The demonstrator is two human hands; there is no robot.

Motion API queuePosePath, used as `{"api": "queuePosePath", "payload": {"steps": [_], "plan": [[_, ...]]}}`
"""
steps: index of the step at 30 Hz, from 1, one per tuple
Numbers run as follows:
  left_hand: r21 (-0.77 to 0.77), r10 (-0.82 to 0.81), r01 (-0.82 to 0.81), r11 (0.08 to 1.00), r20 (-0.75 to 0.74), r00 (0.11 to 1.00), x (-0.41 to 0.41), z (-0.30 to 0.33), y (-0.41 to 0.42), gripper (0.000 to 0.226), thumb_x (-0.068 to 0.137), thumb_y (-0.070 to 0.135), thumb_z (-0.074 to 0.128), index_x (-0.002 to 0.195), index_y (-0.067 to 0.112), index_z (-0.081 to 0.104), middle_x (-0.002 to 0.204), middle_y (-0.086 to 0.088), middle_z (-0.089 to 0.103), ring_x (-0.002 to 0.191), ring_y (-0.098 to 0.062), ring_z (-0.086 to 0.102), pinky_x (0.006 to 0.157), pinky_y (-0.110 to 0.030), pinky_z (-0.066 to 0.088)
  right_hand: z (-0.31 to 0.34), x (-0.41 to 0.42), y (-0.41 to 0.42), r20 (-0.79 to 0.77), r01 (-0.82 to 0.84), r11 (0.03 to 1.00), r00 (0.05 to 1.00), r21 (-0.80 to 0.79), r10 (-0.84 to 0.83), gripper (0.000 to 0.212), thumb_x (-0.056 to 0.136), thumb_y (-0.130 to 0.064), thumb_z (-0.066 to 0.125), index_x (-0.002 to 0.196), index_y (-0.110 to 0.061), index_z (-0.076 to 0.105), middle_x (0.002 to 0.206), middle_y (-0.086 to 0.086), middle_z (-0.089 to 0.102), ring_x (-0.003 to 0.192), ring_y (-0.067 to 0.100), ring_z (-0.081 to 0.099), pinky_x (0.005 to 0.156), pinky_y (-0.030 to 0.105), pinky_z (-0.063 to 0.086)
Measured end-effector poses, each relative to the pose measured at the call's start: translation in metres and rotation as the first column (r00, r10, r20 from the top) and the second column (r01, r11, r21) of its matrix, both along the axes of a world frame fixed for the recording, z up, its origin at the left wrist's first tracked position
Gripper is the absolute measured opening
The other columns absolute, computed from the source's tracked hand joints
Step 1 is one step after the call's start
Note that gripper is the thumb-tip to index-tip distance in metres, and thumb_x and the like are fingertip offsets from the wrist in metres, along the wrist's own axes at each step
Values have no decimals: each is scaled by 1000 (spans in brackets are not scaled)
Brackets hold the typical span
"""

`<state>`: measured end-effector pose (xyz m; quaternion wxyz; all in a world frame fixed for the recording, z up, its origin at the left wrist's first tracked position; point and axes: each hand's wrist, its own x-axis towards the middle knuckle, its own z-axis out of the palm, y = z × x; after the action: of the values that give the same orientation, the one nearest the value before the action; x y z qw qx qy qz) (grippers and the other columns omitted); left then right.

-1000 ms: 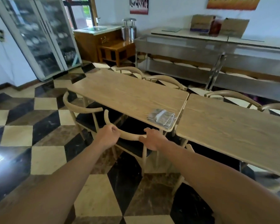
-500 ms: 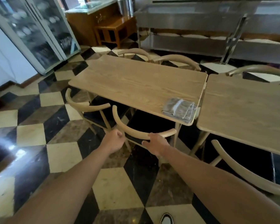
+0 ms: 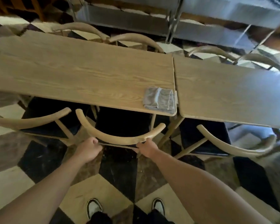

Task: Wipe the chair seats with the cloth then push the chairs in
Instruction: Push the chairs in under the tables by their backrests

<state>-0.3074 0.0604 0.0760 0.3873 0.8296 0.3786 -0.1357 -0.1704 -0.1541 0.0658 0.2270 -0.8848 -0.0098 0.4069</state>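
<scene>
A wooden chair with a curved backrest and a dark seat stands in front of me, its seat partly under the wooden table. My left hand grips the left part of the backrest, fingers curled round it. My right hand holds the right part of the same rail. A folded grey cloth lies on the table's near right corner, untouched.
A second chair is tucked in to the left and a third stands at the right under the adjoining table. More chair backs line the far side. Steel counters run along the back. My shoes stand on the checkered floor.
The view has tilted down and moved closer to the table. Both hands keep hold of the chair's backrest, and the chair now sits closer under the table.
</scene>
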Motion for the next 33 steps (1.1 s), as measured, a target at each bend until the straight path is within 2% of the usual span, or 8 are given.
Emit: {"api": "queuePosePath", "payload": {"steps": [3, 6, 10, 15, 21, 24, 29, 33], "plan": [[72, -74, 79, 994, -64, 995, 21, -13, 32, 14, 100, 28, 58, 109, 21, 51, 98, -3, 58, 82, -21, 59, 71, -38, 49, -21, 11, 13, 4, 261, 964, 965, 59, -262, 52, 104, -26, 52, 149, -4, 40, 130, 14, 61, 98, 23, 63, 80, 35, 55], [273, -347, 399, 875, -220, 912, 40, -30, 51, 77, 94, 30, 67, 156, 16, 23, 154, -14, 33, 138, -34, 39, 100, -44, 48, -34, 20, 21, -73, 503, 859, 864, 94, -498, 58, 100, -34, 58, 149, -9, 39, 101, 4, 64, 84, 20, 63, 75, 40, 55], [384, -586, 682, 622, -349, 731, 79, -46, 61, 82, 93, 43, 66, 158, 24, 20, 167, -9, 11, 154, -33, 3, 119, -54, 24, -65, 50, 21, -130, 726, 678, 687, 113, -715, 61, 100, -39, 59, 150, -16, 33, 110, 4, 61, 90, 25, 63, 84, 46, 58], [159, -676, 839, 521, -523, 519, 106, -67, 61, 71, 89, 61, 61, 148, 27, 42, 152, -4, 43, 152, -31, 16, 119, -64, 6, -86, 73, 23, -187, 851, 508, 525, 135, -830, 55, 95, -34, 69, 136, -18, 37, 116, 12, 60, 95, 32, 68, 66, 46, 64], [194, -668, 828, 526, -509, 543, 106, -77, 63, 40, 84, 62, 66, 113, 33, 65, 105, 5, 68, 120, -25, 55, 114, -52, 24, -103, 82, 18, -323, 946, 278, 319, 167, -891, 26, 84, -20, 83, 91, -13, 59, 99, 11, 68, 81, 25, 69, 51, 35, 55], [226, -669, 837, 499, -514, 537, 108, -80, 64, 35, 85, 59, 68, 108, 32, 65, 93, 6, 65, 100, -23, 61, 102, -45, 34, -107, 84, 18, -387, 953, 225, 289, 202, -876, 20, 86, -7, 77, 96, -9, 60, 98, 13, 74, 70, 21, 77, 49, 32, 57], [257, -676, 858, 446, -532, 510, 106, -84, 65, 31, 88, 56, 66, 106, 31, 63, 86, 7, 57, 99, -24, 59, 99, -45, 34, -105, 85, 18, -408, 959, 201, 269, 202, -873, 23, 84, 1, 76, 102, -3, 63, 85, 14, 76, 71, 19, 77, 64, 38, 58], [242, -690, 866, 438, -526, 497, 111, -84, 65, 27, 88, 54, 67, 98, 30, 60, 84, 7, 55, 97, -24, 60, 96, -44, 37, -103, 86, 18, -386, 953, 226, 290, 203, -876, 28, 83, -1, 76, 108, -1, 64, 70, 8, 76, 64, 15, 75, 59, 33, 55]]}}
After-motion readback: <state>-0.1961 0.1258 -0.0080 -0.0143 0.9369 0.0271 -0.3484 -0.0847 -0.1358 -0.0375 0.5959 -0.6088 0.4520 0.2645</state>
